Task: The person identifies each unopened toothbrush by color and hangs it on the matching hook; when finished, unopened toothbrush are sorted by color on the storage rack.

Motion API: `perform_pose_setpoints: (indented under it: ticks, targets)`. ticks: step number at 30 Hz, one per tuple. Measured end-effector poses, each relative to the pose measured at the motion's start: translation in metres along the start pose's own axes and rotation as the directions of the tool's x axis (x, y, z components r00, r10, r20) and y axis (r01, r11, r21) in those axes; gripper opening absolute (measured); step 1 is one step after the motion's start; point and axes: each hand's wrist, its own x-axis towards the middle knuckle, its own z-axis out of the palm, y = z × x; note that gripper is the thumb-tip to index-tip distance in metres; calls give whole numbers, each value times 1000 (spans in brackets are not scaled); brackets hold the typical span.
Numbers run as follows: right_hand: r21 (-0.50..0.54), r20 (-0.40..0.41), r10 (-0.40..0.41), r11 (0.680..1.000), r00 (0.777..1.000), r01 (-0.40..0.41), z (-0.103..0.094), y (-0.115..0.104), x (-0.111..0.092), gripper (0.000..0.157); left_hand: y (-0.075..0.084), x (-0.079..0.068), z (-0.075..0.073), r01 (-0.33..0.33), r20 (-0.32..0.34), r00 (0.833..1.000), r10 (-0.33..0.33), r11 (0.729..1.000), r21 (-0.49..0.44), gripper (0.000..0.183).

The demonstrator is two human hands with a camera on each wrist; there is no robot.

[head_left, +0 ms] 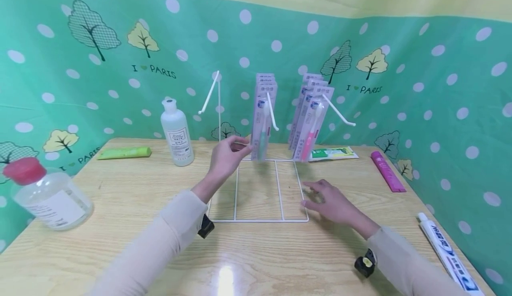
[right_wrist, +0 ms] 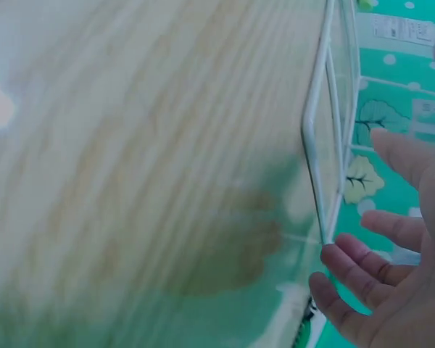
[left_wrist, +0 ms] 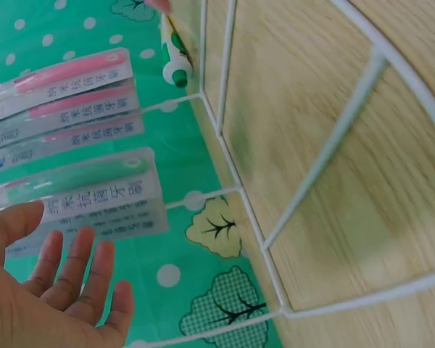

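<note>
My left hand [head_left: 229,154] is beside the front green toothbrush pack [head_left: 262,127], its fingertips right at the pack's left edge. In the left wrist view the fingers [left_wrist: 78,272] are loosely spread, and nothing is gripped. That pack hangs with several others on the middle hook of a white wire rack [head_left: 260,221]. Packs with pink toothbrushes [head_left: 311,131] hang one behind another on the right hook. The left hook [head_left: 209,94] carries no pack. Low over the table by the right side of the rack's base, my right hand [head_left: 332,202] has its fingers apart and holds nothing.
A white bottle [head_left: 179,136] and a green tube [head_left: 125,153] are at the back left, with a red-capped bottle [head_left: 60,202] nearer. A green-yellow toothpaste tube [head_left: 335,154] lies behind the rack. Along the right are a magenta tube [head_left: 387,171] and a white toothpaste tube [head_left: 450,254].
</note>
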Motion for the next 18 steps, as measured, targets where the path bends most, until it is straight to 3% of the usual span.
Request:
perform_pose_setpoints:
  ticks: [6, 10, 18]
  targets:
    - [-78, -98, -11, 997, 995, 3, -20, 5, -4, 51, -8, -13, -19, -42, 21, 999, 40, 993, 110, 32]
    - [-150, -162, -1, 988, 987, -24, -34, 9, -7, 50, -13, -21, -35, -102, 24, 995, 99, 974, 204, 35]
    - [-218, -325, -11, 974, 946, -64, -56, 14, -11, 41, -20, -38, -68, -184, -12, 980, 200, 924, 336, 40]
